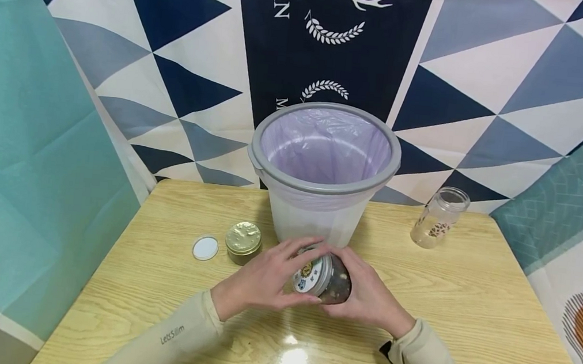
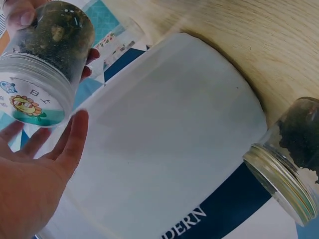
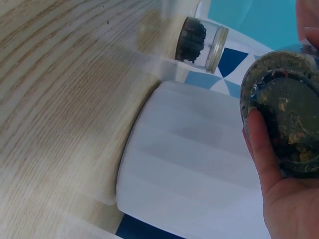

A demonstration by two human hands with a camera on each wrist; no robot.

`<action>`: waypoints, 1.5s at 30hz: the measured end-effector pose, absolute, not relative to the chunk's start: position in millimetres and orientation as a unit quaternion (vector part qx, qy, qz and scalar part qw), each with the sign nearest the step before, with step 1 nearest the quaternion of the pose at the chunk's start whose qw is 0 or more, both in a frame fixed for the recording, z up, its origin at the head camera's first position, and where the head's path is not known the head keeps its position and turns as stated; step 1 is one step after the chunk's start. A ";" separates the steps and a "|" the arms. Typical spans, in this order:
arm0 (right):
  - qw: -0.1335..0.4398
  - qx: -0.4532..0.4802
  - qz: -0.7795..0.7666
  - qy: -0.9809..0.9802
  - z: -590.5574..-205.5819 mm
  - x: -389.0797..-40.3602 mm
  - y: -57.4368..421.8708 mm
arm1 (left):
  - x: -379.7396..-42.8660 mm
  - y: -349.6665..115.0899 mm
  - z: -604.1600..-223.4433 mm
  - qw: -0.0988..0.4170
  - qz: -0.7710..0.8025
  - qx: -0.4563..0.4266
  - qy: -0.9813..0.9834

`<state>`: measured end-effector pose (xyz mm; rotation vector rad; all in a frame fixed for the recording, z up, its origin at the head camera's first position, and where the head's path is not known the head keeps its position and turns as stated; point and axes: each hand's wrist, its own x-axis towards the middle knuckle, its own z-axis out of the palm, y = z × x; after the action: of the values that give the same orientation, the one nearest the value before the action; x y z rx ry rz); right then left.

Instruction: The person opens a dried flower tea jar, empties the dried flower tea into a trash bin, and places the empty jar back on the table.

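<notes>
Grips a clear jar (image 1: 338, 283) of dark, lumpy contents with the right hand (image 1: 367, 295), with thumb and fingers curved round its sides near the base. Holds it over the wood-grain table (image 1: 469, 296), just in front of the bin (image 1: 314, 216), tipped on its side with the white lid (image 1: 307, 276) toward the left hand (image 1: 273, 273) and the base toward the right wrist camera. Shows, on that lid, a sunflower figure, a small blue figure, a green band and dark characters. Spreads the left hand around the lid, with thumb below and fingers above in the head view. Cannot tell whether touching the lid's rim or only just beside it.

Shows, upright on the table to the left of the bin, a gold-lidded jar (image 1: 243, 240) with dark contents. Has a round white disc (image 1: 205, 248) lying flat near that jar, on its left. Shows, well to the right near the table's back edge, an open-mouthed clear bottle (image 1: 436, 220) with a brown spotted print. Includes a lilac liner (image 1: 325, 150) inside the bin, under a grey rim (image 1: 319, 188). Displays, behind, a wall cloth (image 1: 181, 10) of navy, pale blue and white triangles, with white leaf sprays on a dark panel. Reveals cream sleeves (image 1: 189, 335) on both forearms, with small lettering.
</notes>
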<state>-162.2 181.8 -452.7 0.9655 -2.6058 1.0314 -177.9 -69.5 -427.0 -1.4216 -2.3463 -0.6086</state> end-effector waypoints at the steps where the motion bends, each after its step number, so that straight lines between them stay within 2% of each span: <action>1: 0.088 0.326 0.348 -0.875 -452.6 -162.3 181.8 | -178.3 -69.9 -426.8 0.166 -0.213 -0.506 -0.819; 8: 0.077 0.323 0.359 -0.872 -452.4 -162.0 182.4 | -180.5 -72.3 -427.8 0.170 -0.210 -0.554 -0.787; 14: 0.083 0.325 0.355 -0.873 -453.4 -162.5 181.2 | -178.8 -70.9 -427.6 0.161 -0.214 -0.508 -0.819; 19: 0.080 0.321 0.354 -0.875 -452.6 -162.5 181.0 | -178.3 -66.4 -427.4 0.182 -0.211 -0.479 -0.833; 28: 0.077 0.322 0.356 -0.874 -454.1 -162.7 183.3 | -181.1 -68.4 -427.8 0.175 -0.196 -0.550 -0.793; 36: 0.076 0.321 0.353 -0.875 -453.4 -162.5 181.2 | -178.1 -67.9 -425.6 0.150 -0.217 -0.501 -0.824; 40: 0.070 0.317 0.356 -0.876 -452.2 -162.2 180.2 | -176.2 -65.6 -425.6 0.154 -0.232 -0.476 -0.834; 45: 0.070 0.317 0.357 -0.876 -451.5 -162.4 180.5 | -175.6 -69.3 -425.6 0.163 -0.230 -0.495 -0.822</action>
<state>-162.4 180.5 -451.5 0.9541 -2.6349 1.0732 -175.6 -69.3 -425.6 -1.4107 -2.3455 -0.6554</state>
